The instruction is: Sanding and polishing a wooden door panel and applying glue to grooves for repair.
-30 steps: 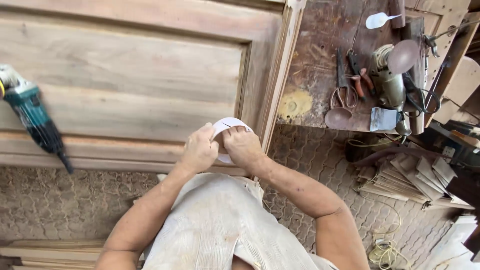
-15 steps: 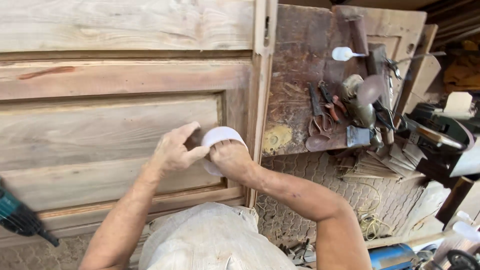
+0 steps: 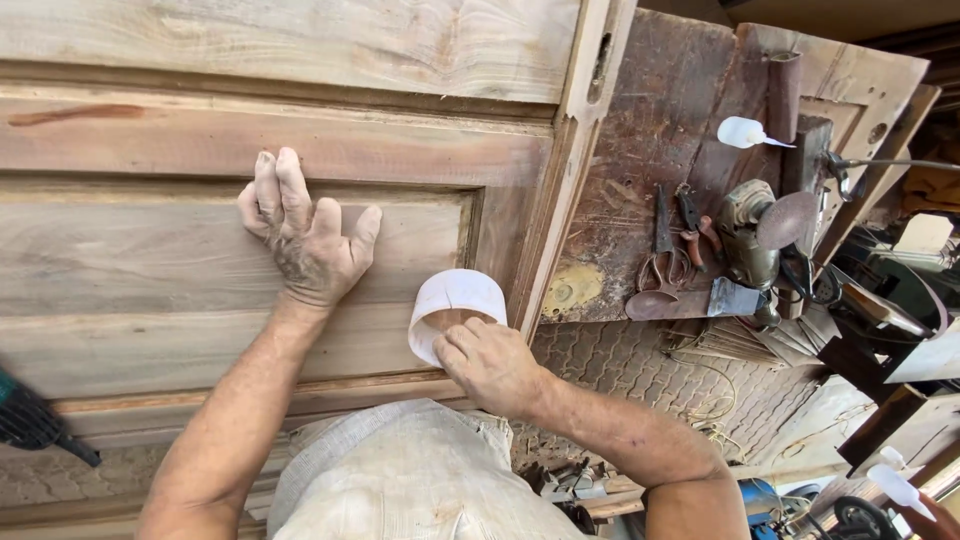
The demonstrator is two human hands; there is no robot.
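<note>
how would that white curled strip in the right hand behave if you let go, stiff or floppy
The white curled strip looks thin and bent into a loop, so it is probably flexible and light. Only the right hand pinches it, so it may spring open if released.

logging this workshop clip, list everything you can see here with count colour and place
wooden door panel: 1, pale brown, lying flat under both hands
sandpaper roll: 1, white outside and brown inside, over the panel's lower right, in the right hand
workbench: 1, dark stained brown, right of the panel
scissors: 1, dark metal, on the workbench
grinder with disc: 1, grey-brown, at the workbench's right edge
white bottle: 1, white, top of the workbench
power tool: 1, teal and black, at the left edge; only part shows
patterned floor: grey, below the workbench
left hand: 1, dusty, flat on the panel
right hand: 1, gripping the sandpaper roll
</note>
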